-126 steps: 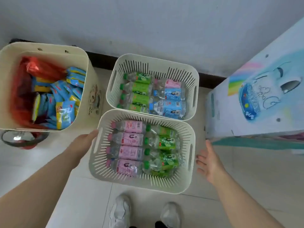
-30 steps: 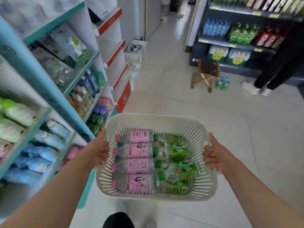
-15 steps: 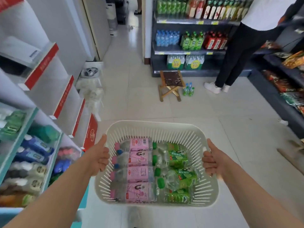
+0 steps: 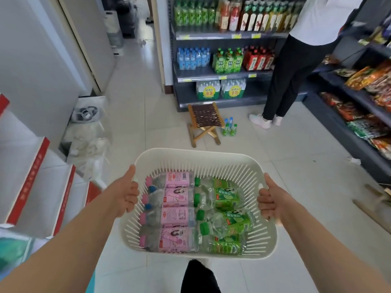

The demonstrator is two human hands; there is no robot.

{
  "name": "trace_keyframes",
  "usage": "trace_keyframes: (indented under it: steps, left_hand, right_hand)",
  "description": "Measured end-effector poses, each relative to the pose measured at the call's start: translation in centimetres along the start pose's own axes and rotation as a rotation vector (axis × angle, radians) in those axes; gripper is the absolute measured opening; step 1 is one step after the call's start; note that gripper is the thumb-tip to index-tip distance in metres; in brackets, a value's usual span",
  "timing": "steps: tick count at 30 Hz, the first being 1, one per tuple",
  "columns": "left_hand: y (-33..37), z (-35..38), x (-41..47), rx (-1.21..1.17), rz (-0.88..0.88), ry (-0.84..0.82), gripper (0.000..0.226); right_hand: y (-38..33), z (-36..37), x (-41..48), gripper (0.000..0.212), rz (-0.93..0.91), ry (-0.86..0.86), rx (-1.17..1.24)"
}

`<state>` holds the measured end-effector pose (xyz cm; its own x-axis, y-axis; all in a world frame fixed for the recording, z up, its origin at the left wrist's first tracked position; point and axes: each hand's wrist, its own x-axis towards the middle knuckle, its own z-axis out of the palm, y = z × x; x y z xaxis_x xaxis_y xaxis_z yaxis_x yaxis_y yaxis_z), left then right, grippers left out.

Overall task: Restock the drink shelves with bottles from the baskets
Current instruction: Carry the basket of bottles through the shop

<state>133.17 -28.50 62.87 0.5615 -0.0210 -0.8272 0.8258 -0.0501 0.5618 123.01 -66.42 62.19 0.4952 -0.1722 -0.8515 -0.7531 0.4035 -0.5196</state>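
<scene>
the left hand and right hand grip the basket sides with curled fingers; if it tilts, the loose bottles may roll and shift the load.

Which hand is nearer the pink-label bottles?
Left. The left hand grips the basket beside the pink-label bottles; the right hand grips its opposite side, beyond the green bottles.

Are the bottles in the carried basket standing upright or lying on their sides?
Lying on their sides. The pink-label bottles and green-label bottles in the basket show their caps pointing left, labels facing up.
</scene>
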Motion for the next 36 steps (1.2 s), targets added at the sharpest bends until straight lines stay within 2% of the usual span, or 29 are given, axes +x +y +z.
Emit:
trace_keyframes:
  steps: [8,14,26,36]
  left_hand:
    - [10.9,4.9,7.4,-0.037,0.008,0.01,0.062]
    - [19.5,6.7,13.0,-0.028,-0.001,-0.008,0.061]
    - [40.6,8.9,27.7,0.154,-0.037,-0.076,0.059]
    - [55.1,15.3,38.7,0.374,-0.016,-0.072,0.058]
  right_hand:
    - [-14.2,1.3,8.6,0.069,0.004,-0.063,-0.07]
    - [-22.5,3.4,13.5,0.065,0.02,-0.039,-0.063]
    - [-35.2,10.2,24.9,0.066,0.023,0.046,0.152]
    - [-44.3,12.2,33.9,0.066,0.021,0.102,0.333]
